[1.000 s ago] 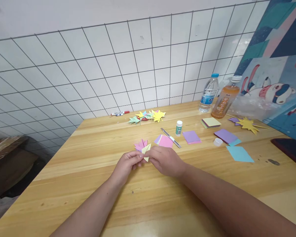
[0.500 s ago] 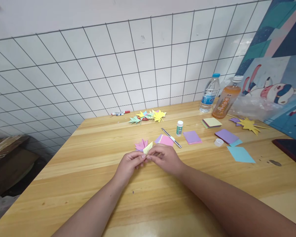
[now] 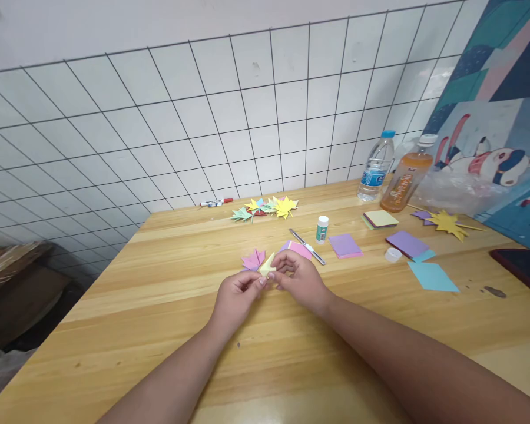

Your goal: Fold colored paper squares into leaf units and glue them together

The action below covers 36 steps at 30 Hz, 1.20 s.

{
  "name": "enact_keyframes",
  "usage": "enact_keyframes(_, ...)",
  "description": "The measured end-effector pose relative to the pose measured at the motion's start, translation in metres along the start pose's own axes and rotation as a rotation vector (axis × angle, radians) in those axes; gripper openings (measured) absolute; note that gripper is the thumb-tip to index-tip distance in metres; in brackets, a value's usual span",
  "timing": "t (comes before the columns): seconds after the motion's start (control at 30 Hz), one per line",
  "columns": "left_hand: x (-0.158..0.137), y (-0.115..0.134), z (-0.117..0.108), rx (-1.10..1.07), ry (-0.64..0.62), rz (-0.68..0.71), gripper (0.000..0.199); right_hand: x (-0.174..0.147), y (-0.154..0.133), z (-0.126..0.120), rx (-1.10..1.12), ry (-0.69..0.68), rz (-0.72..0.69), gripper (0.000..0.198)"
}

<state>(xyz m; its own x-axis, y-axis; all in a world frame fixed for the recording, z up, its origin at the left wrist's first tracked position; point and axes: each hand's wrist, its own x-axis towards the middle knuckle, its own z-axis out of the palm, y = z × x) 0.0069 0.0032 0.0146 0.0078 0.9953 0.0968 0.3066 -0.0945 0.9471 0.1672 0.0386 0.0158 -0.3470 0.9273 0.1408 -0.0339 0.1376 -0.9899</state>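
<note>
A small piece of folded pale yellow paper [image 3: 267, 266] is held up between both hands above the wooden table. My left hand [image 3: 239, 291] pinches its lower end between thumb and fingers. From the other side, my right hand [image 3: 301, 281] grips its right edge, thumb below and fingers curled above. Just behind the paper lies a pink folded paper leaf [image 3: 253, 259], with some purple paper under it. Pink and purple paper squares [image 3: 299, 251] are partly covered by my right hand, and a utility knife [image 3: 308, 246] rests across them.
A glue stick [image 3: 322, 229] stands upright behind the squares, its cap [image 3: 393, 255] off to the right. Folded paper leaves [image 3: 285, 207] and markers [image 3: 217, 202] lie along the wall. Right are paper stacks [image 3: 345, 245], a blue sheet [image 3: 433, 277], a water bottle [image 3: 375, 168] and an orange drink bottle [image 3: 407, 179].
The fingers of my right hand have lifted and shifted slightly right along the yellow paper, showing more of it. My left hand has moved a little to the right.
</note>
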Motion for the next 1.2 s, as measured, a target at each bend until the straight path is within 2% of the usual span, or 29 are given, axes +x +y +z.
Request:
enact_keyframes(0.13, -0.001, 0.001, 0.001, 0.053, 0.029, 0.023, 0.021, -0.001, -0.001, 0.0, 0.034, 0.017, -0.001, 0.039)
enact_keyframes(0.23, -0.002, 0.001, 0.002, 0.08, 0.031, 0.044, 0.021, -0.001, -0.002, 0.0, 0.019, 0.012, -0.009, 0.043)
enact_keyframes(0.37, -0.003, -0.001, 0.001, 0.089, -0.002, 0.046, 0.023, -0.001, -0.002, -0.002, -0.029, -0.028, 0.002, 0.041)
enact_keyframes(0.53, -0.001, -0.003, -0.003, 0.064, -0.037, 0.078, 0.018, -0.001, 0.001, -0.006, -0.193, -0.127, -0.018, 0.039)
enact_keyframes(0.67, -0.001, -0.003, -0.003, 0.137, -0.022, 0.092, 0.018, -0.002, 0.005, -0.007, -0.249, -0.111, -0.054, 0.037)
enact_keyframes(0.83, -0.002, -0.004, -0.004, 0.276, 0.045, 0.161, 0.018, 0.003, 0.01, -0.009, -0.299, -0.138, 0.01, 0.016)
enact_keyframes(0.97, -0.001, -0.004, -0.005, 0.317, 0.095, 0.146, 0.016, 0.005, 0.017, -0.009, -0.28, -0.147, 0.049, 0.003)
enact_keyframes(1.1, -0.002, -0.002, -0.005, 0.271, 0.095, 0.124, 0.019, 0.006, 0.022, -0.009, -0.323, -0.146, -0.014, 0.008)
enact_keyframes(1.2, -0.001, -0.003, -0.004, 0.197, 0.044, 0.084, 0.018, 0.005, 0.021, -0.01, -0.389, -0.159, -0.077, 0.009)
